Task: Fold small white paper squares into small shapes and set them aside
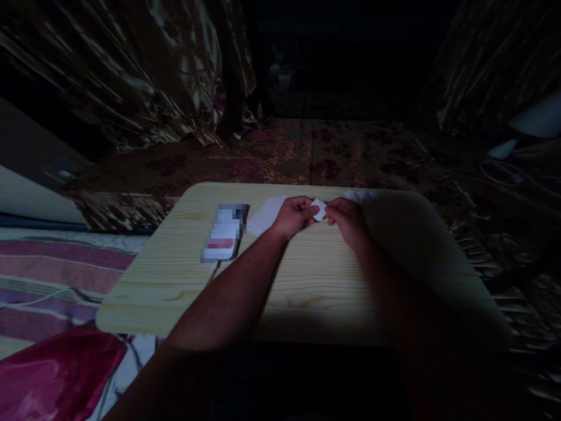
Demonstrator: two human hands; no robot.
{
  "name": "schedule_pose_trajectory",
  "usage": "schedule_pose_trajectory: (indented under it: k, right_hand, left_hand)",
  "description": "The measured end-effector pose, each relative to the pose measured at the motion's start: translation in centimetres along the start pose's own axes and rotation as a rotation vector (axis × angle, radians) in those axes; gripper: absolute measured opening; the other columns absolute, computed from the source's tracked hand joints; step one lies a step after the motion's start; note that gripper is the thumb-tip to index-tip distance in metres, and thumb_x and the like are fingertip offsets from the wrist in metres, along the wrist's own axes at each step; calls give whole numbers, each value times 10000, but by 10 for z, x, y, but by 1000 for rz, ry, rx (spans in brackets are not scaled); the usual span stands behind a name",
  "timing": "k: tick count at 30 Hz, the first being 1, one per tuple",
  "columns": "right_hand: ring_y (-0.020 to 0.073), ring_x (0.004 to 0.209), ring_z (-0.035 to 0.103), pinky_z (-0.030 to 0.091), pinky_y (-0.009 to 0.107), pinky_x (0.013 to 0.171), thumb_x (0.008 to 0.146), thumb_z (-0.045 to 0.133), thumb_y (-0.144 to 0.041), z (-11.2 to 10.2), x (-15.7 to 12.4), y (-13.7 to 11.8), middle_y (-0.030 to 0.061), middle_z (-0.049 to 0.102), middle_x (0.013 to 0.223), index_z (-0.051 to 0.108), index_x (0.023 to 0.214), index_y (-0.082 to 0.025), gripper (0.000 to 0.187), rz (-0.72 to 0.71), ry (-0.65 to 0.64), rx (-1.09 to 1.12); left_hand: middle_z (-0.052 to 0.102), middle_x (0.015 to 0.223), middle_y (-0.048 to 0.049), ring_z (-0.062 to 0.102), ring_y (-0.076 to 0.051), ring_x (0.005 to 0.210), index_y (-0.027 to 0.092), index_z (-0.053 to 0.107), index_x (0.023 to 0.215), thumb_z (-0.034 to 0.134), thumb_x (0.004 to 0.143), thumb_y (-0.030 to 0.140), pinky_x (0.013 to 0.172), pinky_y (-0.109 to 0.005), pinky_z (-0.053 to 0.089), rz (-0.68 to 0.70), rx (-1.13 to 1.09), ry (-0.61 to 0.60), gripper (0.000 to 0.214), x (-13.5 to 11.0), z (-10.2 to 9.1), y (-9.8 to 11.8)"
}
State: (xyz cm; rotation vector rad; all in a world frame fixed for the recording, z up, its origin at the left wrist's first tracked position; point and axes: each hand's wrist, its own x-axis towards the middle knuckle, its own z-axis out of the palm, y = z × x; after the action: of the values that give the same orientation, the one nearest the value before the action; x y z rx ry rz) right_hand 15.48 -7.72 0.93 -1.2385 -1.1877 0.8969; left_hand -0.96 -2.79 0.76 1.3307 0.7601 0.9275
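My left hand (295,215) and my right hand (347,218) meet over the far middle of a small light wooden table (307,280). Both pinch one small white piece of paper (319,209) between their fingertips. A stack of white paper sheets (265,215) lies flat on the table just left of my left hand. A crumpled bit of white paper (361,195) sits near the table's far edge, beyond my right hand.
A phone (224,232) with a cable lies on the table left of the paper stack. Patterned dark carpet (307,152) stretches beyond the table. A striped blanket (52,275) and a red plastic bag (52,368) lie at the left. Curtains hang behind.
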Motion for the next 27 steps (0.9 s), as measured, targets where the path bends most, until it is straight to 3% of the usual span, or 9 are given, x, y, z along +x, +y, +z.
schedule_pose_trajectory:
  k: [8,18,22,27]
  right_hand:
    - [108,485,520,425,256,516,739,709,-381,-2,1,4,-33,608,567,627,730,-189,209,0,-37,9]
    - [103,484,519,418,248,505,753,691,-381,-1,1,5,-37,595,572,618,726,-192,204,-2,-50,33]
    - [102,482,521,413,244,503,760,689,-377,-1,1,5,-39,592,568,618,730,-192,200,5,-33,26]
    - [107,484,522,423,249,512,768,689,-386,-1,2,7,-42,581,558,625,739,-193,206,-7,-17,17]
  left_hand:
    - [645,572,-3,527,-71,458,132,656,770,865,639,453,449,-188,349,-22,-50,-15,405,-1,1,1]
    - [635,583,5,536,-72,456,138,628,822,827,685,405,441,-184,346,14,-57,-30,359,0,0,-1]
    - [640,634,46,532,-69,429,188,531,919,808,666,273,412,-173,328,66,-63,-3,385,-2,5,2]
    - [579,582,87,503,-60,398,218,403,839,743,683,204,394,-161,297,166,2,30,374,-4,13,3]
